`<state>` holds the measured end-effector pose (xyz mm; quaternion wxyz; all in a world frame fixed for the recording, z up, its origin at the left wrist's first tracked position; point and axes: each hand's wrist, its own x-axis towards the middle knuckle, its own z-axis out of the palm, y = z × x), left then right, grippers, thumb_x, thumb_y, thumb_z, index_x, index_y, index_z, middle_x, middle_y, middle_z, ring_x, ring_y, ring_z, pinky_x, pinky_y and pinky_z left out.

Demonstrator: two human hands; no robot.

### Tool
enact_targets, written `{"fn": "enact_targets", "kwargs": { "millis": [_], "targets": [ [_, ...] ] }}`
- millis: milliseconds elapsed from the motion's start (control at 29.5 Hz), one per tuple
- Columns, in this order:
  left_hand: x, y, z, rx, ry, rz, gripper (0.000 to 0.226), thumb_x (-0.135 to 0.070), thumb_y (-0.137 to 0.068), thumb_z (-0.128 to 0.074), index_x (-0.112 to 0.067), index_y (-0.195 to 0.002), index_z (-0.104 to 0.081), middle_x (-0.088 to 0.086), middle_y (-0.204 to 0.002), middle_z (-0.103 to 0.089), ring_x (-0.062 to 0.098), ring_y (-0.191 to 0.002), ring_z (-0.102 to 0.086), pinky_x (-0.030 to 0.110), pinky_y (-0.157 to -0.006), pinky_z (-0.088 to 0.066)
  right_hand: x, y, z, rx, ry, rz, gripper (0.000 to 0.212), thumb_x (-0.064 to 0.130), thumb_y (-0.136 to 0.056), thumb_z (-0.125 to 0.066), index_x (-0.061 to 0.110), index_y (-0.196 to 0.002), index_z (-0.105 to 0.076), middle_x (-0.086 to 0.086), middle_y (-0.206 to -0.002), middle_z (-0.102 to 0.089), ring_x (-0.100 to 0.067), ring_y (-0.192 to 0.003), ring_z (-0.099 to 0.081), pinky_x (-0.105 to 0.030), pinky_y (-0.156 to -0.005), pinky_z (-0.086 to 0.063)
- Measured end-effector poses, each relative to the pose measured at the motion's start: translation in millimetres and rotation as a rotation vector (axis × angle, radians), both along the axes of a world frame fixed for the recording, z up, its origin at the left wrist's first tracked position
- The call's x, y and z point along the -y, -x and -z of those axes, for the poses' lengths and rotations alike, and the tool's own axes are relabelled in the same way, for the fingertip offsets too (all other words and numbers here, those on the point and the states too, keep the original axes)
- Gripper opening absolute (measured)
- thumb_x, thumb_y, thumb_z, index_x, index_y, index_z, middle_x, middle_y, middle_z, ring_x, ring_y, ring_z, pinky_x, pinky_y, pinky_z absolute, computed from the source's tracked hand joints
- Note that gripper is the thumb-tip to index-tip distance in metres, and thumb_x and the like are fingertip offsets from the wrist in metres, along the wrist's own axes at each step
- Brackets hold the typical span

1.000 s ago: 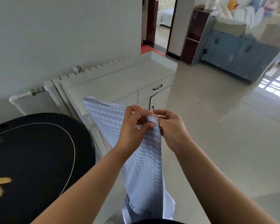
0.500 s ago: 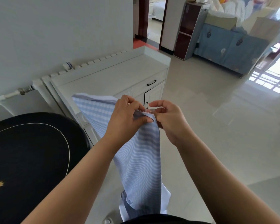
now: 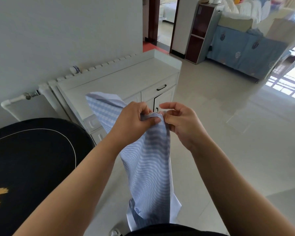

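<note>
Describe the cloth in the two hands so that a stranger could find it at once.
Start at the white cabinet, right of the black table. In front of it the left hand and right hand pinch the top edge of a cloth that hangs down. Only it has fine blue and white stripes.

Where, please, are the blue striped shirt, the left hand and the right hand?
blue striped shirt (image 3: 148,167), head view, middle of the hanging fabric.
left hand (image 3: 133,124), head view, back of the hand.
right hand (image 3: 182,124), head view, middle of the hand.
</note>
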<state>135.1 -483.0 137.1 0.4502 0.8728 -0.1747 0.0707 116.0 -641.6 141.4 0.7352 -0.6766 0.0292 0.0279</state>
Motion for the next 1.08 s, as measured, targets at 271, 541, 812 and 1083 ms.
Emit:
{"fn": "enact_targets", "kwargs": {
  "millis": [271, 541, 812, 1083],
  "targets": [
    [8, 1, 1, -0.028, 0.011, 0.041, 0.041, -0.025, -0.078, -0.076, -0.016, -0.060, -0.040, -0.002, -0.055, -0.039, 0.006, -0.052, -0.035, 0.017, -0.051, -0.032, -2, 2, 3, 0.019, -0.096, 0.063, 0.017, 0.000, -0.083, -0.067, 0.012, -0.094, -0.065, -0.004, -0.072, -0.067, -0.019, -0.070, -0.063, -0.029, -0.067, -0.052],
    [8, -2, 4, -0.078, 0.039, 0.028, 0.040, -0.028, -0.077, -0.076, -0.019, -0.061, -0.040, -0.008, -0.054, -0.039, 0.004, -0.050, -0.035, 0.016, -0.050, -0.031, 3, 2, 2, 0.068, 0.001, 0.041, 0.015, 0.002, -0.085, -0.066, 0.012, -0.096, -0.064, -0.002, -0.067, -0.060, -0.008, -0.057, -0.059, -0.018, -0.056, -0.048],
    [10, -3, 7, -0.087, 0.091, -0.033, 0.041, -0.031, -0.078, -0.075, -0.018, -0.061, -0.041, -0.007, -0.055, -0.041, 0.003, -0.046, -0.035, 0.012, -0.046, -0.031, 10, 8, 13, 0.052, -0.206, -0.020, 0.037, 0.026, -0.077, -0.076, 0.013, -0.109, -0.063, -0.012, -0.098, -0.066, -0.022, -0.091, -0.062, -0.034, -0.086, -0.052],
    [11, -1, 12, -0.074, 0.090, 0.014, 0.037, -0.031, -0.080, -0.074, -0.015, -0.065, -0.044, -0.004, -0.057, -0.041, 0.005, -0.050, -0.034, 0.014, -0.047, -0.031, 8, 13, 18, 0.009, -0.075, -0.003, 0.019, 0.011, -0.087, -0.064, -0.002, -0.099, -0.070, -0.023, -0.098, -0.071, -0.037, -0.095, -0.068, -0.040, -0.088, -0.056]
  ]
}}
